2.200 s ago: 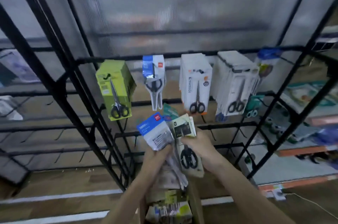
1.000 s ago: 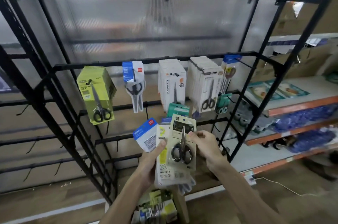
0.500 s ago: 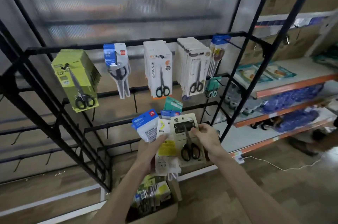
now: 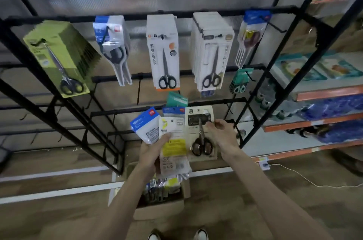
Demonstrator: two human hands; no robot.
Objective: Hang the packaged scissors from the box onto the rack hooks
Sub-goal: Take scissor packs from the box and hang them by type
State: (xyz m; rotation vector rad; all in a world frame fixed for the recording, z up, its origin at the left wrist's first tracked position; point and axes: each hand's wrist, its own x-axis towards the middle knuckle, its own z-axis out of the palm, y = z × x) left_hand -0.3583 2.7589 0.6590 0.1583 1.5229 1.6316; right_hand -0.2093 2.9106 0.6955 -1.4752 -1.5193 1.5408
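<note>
The packaged scissors that I look at first sit in a tan pack (image 4: pixel 198 147), and their handles are black. The right hand (image 4: pixel 222 135) pinches this pack at its right edge, with the thumb on the front. The pack is up in the air, in front of the low bars of the rack (image 4: pixel 216 13) and just beside a bunch of other packs. The left hand (image 4: pixel 153 153) grips that bunch like a fan: a blue and white pack (image 4: pixel 146 126), a yellow label pack (image 4: pixel 173 147) under the thumb, and a blue top pack (image 4: pixel 172 111) peeking out behind. Right under the hands I see the box (image 4: pixel 159 208) on the floor, open, with more packs standing in it. Higher up, packs hang on the rack hooks in a row: green packs (image 4: pixel 59 53) on the left, clear packs (image 4: pixel 113 43) next, then white packs (image 4: pixel 163 51), then a thick white stack (image 4: pixel 213 51). Small teal packs (image 4: pixel 239 80) hang lower on the right. Past the rack, on the right, there are shelves (image 4: pixel 324 92) with orange edges. A thin white cable (image 4: pixel 294 177) lies on the floor.
</note>
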